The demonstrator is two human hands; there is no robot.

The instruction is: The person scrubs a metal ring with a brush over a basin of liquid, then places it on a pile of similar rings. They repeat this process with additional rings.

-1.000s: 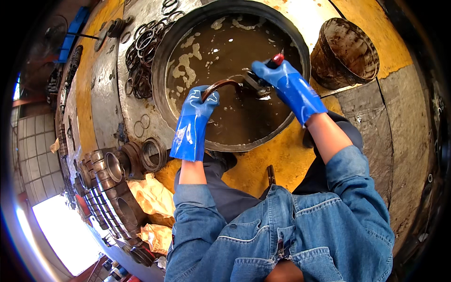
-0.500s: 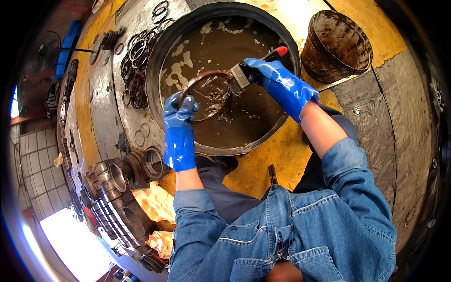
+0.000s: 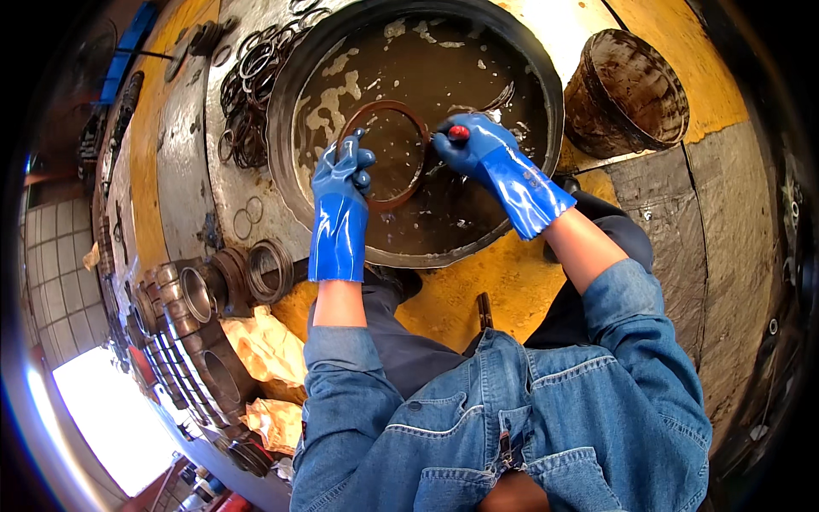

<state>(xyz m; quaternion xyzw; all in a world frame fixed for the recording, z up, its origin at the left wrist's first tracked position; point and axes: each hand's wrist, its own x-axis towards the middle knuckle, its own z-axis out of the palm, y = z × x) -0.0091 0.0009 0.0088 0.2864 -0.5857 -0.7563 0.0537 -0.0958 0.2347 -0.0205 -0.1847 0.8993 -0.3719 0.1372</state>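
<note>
Both my hands wear long blue rubber gloves over a wide black tub (image 3: pixel 280 166) of murky brown liquid. My left hand (image 3: pixel 343 171) is closed on the left side of a reddish-brown metal ring (image 3: pixel 394 203), its open circle facing up at me. At the ring's right side, my right hand (image 3: pixel 469 141) grips a paint brush by its red-tipped handle (image 3: pixel 459 133). The bristles are mostly hidden behind the glove and point down toward the ring's edge. Patches of pale foam float on the liquid.
A grimy brown bucket (image 3: pixel 631 94) stands right of the tub. Many dark rings (image 3: pixel 247 94) lie heaped at its left, with two thin rings (image 3: pixel 247 218) nearer. Thick metal cylinders (image 3: pixel 200 294) and crumpled brown paper (image 3: pixel 269 346) are at lower left.
The ring has turned from a steep tilt to face up more fully. My right hand has rotated and moved slightly left and down, swinging the brush's red handle end toward me.
</note>
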